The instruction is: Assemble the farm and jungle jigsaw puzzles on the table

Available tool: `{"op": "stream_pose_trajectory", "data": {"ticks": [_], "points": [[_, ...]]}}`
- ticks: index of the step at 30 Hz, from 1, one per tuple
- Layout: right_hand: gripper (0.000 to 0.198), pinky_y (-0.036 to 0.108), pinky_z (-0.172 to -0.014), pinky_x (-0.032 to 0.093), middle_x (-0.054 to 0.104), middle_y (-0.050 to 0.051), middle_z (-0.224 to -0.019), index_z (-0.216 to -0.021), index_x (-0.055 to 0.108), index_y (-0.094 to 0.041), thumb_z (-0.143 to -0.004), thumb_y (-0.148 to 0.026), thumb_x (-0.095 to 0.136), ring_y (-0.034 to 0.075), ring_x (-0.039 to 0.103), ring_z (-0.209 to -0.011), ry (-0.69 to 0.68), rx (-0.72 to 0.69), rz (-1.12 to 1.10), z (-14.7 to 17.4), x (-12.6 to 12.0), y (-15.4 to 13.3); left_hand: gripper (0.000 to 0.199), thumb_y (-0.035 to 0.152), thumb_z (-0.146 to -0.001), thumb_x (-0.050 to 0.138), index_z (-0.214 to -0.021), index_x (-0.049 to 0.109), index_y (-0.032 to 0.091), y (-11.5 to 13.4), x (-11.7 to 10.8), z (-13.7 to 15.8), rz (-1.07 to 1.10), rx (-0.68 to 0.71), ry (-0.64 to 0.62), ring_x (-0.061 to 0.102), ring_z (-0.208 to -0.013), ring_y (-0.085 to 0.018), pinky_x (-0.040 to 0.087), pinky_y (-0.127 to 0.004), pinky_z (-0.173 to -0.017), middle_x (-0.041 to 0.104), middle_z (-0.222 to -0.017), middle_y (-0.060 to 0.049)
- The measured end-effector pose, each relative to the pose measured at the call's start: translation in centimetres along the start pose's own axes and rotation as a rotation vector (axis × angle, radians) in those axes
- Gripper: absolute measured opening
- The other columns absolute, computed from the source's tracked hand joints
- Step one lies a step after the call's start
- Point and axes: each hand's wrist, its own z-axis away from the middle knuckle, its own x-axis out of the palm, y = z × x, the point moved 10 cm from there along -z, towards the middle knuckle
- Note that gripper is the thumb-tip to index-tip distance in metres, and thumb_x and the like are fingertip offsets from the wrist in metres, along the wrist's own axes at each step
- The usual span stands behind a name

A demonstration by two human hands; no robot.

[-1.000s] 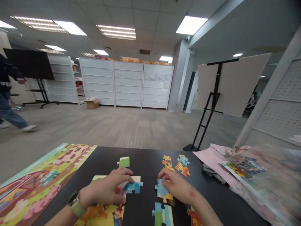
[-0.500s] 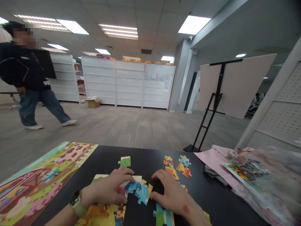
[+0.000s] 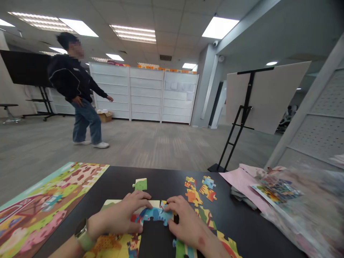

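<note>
Sitting pinched in the right grip point(image 3: 185, 219), the flat blue-and-yellow cardboard jigsaw piece point(image 3: 165, 217) should be light, stiff and best held by opposite edges; under the spread left grip point(image 3: 127, 213), a cream-red-blue puzzle section point(image 3: 149, 214) is partly covered.

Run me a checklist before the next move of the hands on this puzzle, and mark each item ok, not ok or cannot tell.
1. Left hand on the puzzle: ok, it is spread over the pieces.
2. Right hand at the blue piece: ok, its fingers are at the right side of the piece.
3. Blue piece fully locked to its neighbour: cannot tell, fingers cover part of it.
4. Green piece joined: not ok, it lies apart, beyond the left hand.
5. Orange piece in open view: ok, it lies uncovered.
6. Plastic bag clear of the hands: ok, it lies off to the right.
</note>
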Motion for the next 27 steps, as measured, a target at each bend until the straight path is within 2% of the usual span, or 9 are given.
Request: {"op": "stream_pose_trajectory", "data": {"ticks": [5,15,20,25,27], "points": [[0.042,0.037,-0.110,0.042,0.065,0.010,-0.130,-0.108,0.075,-0.020,-0.072,-0.002,0.061,0.024,0.057,-0.125,0.018,-0.025,0.006,0.0,0.1,0.8,0.062,0.021,-0.070,0.079,-0.128,0.061,0.033,0.0,0.1,0.0,-0.007,-0.023,-0.023,0.034,-0.145,-0.035,0.026,-0.052,-0.120,0.043,-0.155,-0.004],[0.040,0.036,-0.112,0.040,0.062,0.009,-0.133,-0.108,0.075,-0.023,-0.076,-0.006,0.059,0.024,0.055,-0.128,-0.054,-0.005,0.042,0.2,-0.1,0.4,0.061,0.023,-0.069,0.080,-0.127,0.062,0.035,-0.3,0.2,0.0,-0.005,-0.005,-0.012,0.036,-0.144,-0.035,0.027,-0.051,-0.120,0.045,-0.153,-0.003],[0.047,0.030,-0.102,0.044,0.062,0.006,-0.116,-0.114,0.068,-0.021,-0.069,-0.009,0.063,0.022,0.058,-0.113,-0.059,0.011,-0.003,0.3,-0.7,-0.8,0.060,0.026,-0.070,0.082,-0.126,0.063,0.034,-0.4,0.1,-0.2,-0.010,-0.001,-0.007,0.037,-0.144,-0.035,0.027,-0.052,-0.120,0.046,-0.153,-0.004],[0.052,0.026,-0.092,0.046,0.056,0.001,-0.120,-0.118,0.065,-0.028,-0.069,-0.029,0.081,0.020,0.063,-0.102,-0.174,0.061,-0.061,0.9,0.4,-2.8,0.060,0.028,-0.069,0.083,-0.125,0.064,0.033,-0.3,-0.1,-0.3,-0.012,0.036,0.015,0.039,-0.142,-0.036,0.029,-0.052,-0.119,0.048,-0.151,-0.005],[0.046,0.027,-0.090,0.046,0.057,0.000,-0.119,-0.116,0.066,-0.029,-0.072,-0.033,0.080,0.020,0.063,-0.099,-0.220,0.067,-0.050,1.2,0.9,-3.2,0.059,0.029,-0.069,0.083,-0.126,0.064,0.033,-0.3,-0.1,-0.3,-0.024,0.042,0.018,0.041,-0.142,-0.035,0.031,-0.051,-0.118,0.049,-0.150,-0.005]]}}
